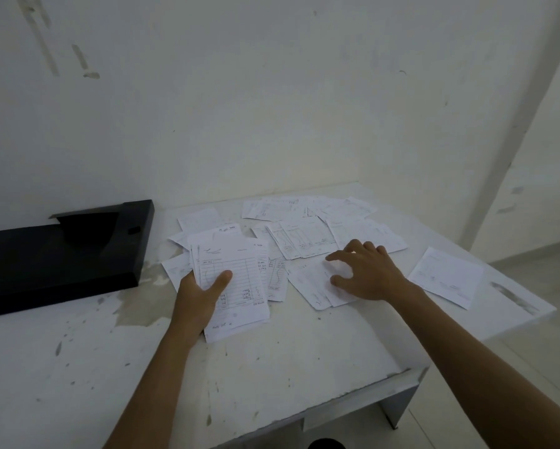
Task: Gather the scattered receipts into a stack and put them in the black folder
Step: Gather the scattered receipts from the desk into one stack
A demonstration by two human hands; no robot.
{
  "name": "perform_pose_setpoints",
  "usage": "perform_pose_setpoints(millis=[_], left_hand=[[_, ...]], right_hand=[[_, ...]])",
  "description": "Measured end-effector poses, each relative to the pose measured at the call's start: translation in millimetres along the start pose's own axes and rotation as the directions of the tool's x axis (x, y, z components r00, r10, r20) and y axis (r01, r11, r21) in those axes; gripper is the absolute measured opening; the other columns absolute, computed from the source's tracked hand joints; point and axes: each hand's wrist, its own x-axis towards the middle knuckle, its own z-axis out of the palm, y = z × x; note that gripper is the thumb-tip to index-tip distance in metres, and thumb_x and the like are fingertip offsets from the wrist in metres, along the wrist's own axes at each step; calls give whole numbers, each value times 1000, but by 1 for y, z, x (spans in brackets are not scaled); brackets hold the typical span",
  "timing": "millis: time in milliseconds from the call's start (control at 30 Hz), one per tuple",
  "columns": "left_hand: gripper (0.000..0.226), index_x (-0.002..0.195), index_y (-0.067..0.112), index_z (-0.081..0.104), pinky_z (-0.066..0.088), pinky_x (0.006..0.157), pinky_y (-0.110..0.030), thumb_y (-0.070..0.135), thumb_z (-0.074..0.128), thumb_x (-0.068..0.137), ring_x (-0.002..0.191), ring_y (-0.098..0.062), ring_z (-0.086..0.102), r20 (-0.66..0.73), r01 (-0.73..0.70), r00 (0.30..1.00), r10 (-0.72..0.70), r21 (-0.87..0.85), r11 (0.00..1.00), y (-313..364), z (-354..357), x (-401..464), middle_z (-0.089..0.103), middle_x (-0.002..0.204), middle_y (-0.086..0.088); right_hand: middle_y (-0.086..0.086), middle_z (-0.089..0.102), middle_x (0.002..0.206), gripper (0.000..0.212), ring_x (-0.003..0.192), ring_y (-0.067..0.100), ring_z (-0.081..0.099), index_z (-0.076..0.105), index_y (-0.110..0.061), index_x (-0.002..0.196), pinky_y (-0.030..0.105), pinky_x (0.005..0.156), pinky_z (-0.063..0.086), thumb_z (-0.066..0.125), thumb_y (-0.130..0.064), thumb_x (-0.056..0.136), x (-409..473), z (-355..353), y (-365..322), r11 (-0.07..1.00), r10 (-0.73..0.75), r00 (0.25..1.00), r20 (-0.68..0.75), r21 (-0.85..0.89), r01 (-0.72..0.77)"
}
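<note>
Our left hand (200, 296) grips a stack of receipts (231, 283), thumb pressed across the top sheet, while our right hand (366, 273) rests with spread fingers on loose receipts (317, 286) just beside it. Under them we see the worn white table (272, 367), the black folder (61, 251) lying at its left against the wall, more scattered receipts (307, 222) behind, and a single receipt (445, 278) apart at the right.

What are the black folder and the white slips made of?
The black folder looks like stiff plastic or coated board: matte, with straight hard edges. The white slips look like thin paper: printed lines, flat, overlapping. The left hand grips a stack of them.
</note>
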Motion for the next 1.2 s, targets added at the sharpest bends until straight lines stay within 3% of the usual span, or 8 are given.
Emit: perform_pose_setpoints(millis=[133,333,433,533,800,900,1033,1200], left_hand=[[38,126,22,59,52,71,-21,29,69,90,98,-15,65,1,-1,1000,1,-16,1000,2,-1,-1,66,114,5],[40,127,19,61,54,73,-24,30,70,90,100,-16,67,4,19,1000,-19,-23,1000,2,-1,-1,69,115,3],[39,127,19,61,53,72,-22,29,70,90,100,-16,67,4,17,1000,-17,-21,1000,2,0,-1,69,114,3],[41,128,18,61,53,72,-22,30,70,90,99,-14,67,11,17,1000,-17,-18,1000,1,0,-1,69,115,3],[33,122,22,62,56,78,-29,30,68,91,104,-20,68,-2,43,999,-43,-54,998,1,-2,1,70,115,2],[30,120,22,62,56,80,-31,29,68,91,103,-21,68,-3,50,999,-50,-50,997,1,-1,1,70,114,1],[35,124,20,62,57,86,-39,31,68,91,104,-24,67,-3,47,999,-47,-24,999,0,-1,1,69,117,-1],[38,127,17,61,56,81,-33,30,68,91,104,-23,67,7,26,1000,-26,-27,999,0,-1,0,69,117,-1]], right_hand=[[-15,19,166,79,153,17,18,29,-49,153,51,123,12,67,-58,85,21,-9,-3,977,-109,947,303,207,47],[-12,32,158,112,141,27,31,22,-52,153,50,117,24,66,-89,57,49,-18,1,993,-114,917,383,21,115],[-10,46,129,103,127,26,38,34,-54,144,49,110,32,67,-89,53,54,-19,-1,993,-115,921,372,9,120],[-11,44,110,93,117,24,42,44,-44,135,45,106,36,71,-85,56,53,-17,-2,992,-127,937,325,48,118],[-11,58,105,68,108,28,54,54,-30,118,43,93,45,74,-72,69,47,-8,6,943,-104,983,150,328,49],[-6,64,106,53,97,20,62,56,-29,107,34,80,47,74,-67,74,40,-15,11,882,-109,987,114,469,44],[-9,62,104,56,94,15,60,54,-33,108,34,85,48,72,-72,73,34,-20,11,908,-55,973,223,417,-44],[-9,65,101,27,92,16,65,62,-32,102,25,76,44,73,-50,85,24,-23,16,934,-88,959,269,356,-14]])
